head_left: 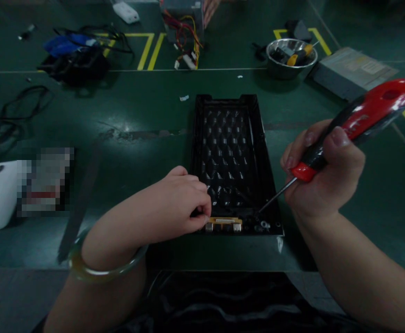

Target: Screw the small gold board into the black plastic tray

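The slim tan circuit board [224, 221] runs parallel to the tabletop's [174, 256] near edge, its left end at my pressed-together left fingers [205, 203]. My right fingers [339, 145] grip the red-and-black screwdriver [372, 111].

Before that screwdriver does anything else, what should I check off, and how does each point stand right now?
1. Screwdriver gripped by its handle in the right hand: ok.
2. Black panel lying on the table, hollow side up: ok.
3. Left hand at the left end of the small board, away from the screwdriver's tip: ok.
4. Tip seated in a screw: cannot tell; it points into the panel's near right corner, too dark there to see.
5. Screwdriver upright: not ok, if a straight push is wanted; it leans well to the right.
6. Bracelet clear of the panel: ok.
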`<state>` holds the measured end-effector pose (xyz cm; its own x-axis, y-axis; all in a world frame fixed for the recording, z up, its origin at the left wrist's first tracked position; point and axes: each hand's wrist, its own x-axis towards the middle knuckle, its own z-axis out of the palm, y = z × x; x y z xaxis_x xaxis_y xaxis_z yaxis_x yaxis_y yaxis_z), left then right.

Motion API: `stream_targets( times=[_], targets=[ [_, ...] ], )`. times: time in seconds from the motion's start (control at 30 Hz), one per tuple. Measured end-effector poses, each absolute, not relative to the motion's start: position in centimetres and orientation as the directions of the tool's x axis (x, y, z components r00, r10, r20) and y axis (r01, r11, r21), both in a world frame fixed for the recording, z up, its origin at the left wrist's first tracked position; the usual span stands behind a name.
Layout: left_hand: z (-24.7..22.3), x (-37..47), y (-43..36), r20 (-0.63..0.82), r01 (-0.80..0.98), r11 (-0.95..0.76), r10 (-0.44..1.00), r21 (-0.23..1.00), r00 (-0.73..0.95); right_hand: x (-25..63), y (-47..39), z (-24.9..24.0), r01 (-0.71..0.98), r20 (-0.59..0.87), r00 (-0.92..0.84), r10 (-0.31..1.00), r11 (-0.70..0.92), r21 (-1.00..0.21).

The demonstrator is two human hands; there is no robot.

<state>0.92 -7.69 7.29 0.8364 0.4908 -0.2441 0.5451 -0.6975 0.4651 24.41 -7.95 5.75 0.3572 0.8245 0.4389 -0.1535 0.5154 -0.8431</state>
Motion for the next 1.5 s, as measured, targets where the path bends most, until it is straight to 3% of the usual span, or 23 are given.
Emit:
stream_targets(
  times=[0.67, 1.07, 1.23, 1.37, 1.5],
  targets=[
    [7.3, 2.0, -9.6, -0.176, 0.616, -0.686, 0.601, 0.386, 0.780, 24.2, -7.5, 4.8, -0.088, 0.461, 0.407, 0.788, 0.537, -0.839],
    [7.3, 1.5, -8.8, -0.178, 0.571, -0.672, 0.562, 0.472, 0.808, 24.2, -7.4, 4.3, -0.024, 0.492, 0.385, 0.781, 0.542, -0.840],
    [6.7, 0.8, -6.9, -0.121, 0.650, -0.679, 0.654, 0.342, 0.747, 24.3, -7.2, 4.3, -0.006, 0.483, 0.446, 0.753, 0.543, -0.840],
    [6.9, 0.8, -6.5, -0.122, 0.600, -0.726, 0.598, 0.336, 0.792, 24.5, -6.8, 4.2, -0.005, 0.503, 0.463, 0.730, 0.570, -0.822],
    [7.1, 1.9, -7.2, -0.100, 0.517, -0.751, 0.527, 0.409, 0.844, 24.5, -6.6, 3.8, 0.000, 0.525, 0.445, 0.726, 0.586, -0.810]
  ],
)
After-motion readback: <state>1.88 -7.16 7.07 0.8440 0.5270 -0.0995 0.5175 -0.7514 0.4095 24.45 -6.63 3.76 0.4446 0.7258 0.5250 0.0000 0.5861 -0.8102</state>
